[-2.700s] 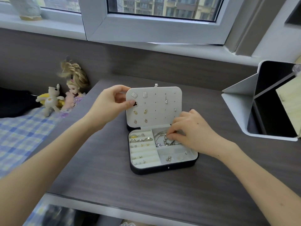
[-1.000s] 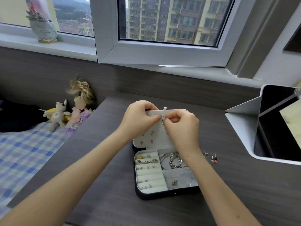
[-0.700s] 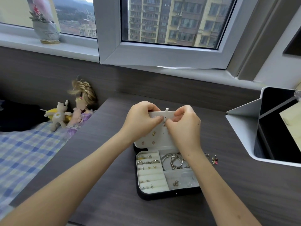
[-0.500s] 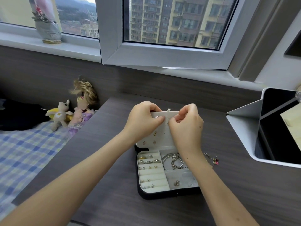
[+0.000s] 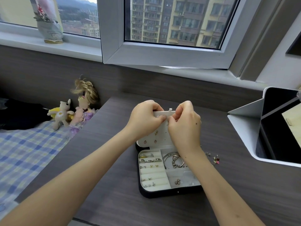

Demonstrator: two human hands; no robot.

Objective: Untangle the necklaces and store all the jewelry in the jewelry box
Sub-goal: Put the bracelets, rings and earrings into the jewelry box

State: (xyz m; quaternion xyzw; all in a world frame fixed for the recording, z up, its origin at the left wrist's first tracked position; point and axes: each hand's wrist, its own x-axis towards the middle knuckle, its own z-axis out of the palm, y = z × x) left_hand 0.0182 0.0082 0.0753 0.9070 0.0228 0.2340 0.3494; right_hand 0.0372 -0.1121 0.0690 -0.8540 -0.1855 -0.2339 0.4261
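Table [image 5: 114, 201]: dark wood-grain, carrying the open jewelry box [image 5: 162, 194] at its centre. The box base is lying flat, with its white earring panel [image 5: 156, 139] standing up at the far side. The left hand [image 5: 145, 119] is gripping the panel's upper left corner, fingers curled round it. The right hand [image 5: 185, 128] is pinching at the top edge just beside it. Moments ago the right hand was reaching into the bangles [image 5: 169, 160] compartment; now both hands are working on the panel, suggesting a stud is being fastened, not a necklace freed. Loose jewelry [image 5: 215, 159] is lying on the table just right of the box, not yet stored. The fingertips are hiding whatever they are pinching, and the right wrist is covering part of the bangles.
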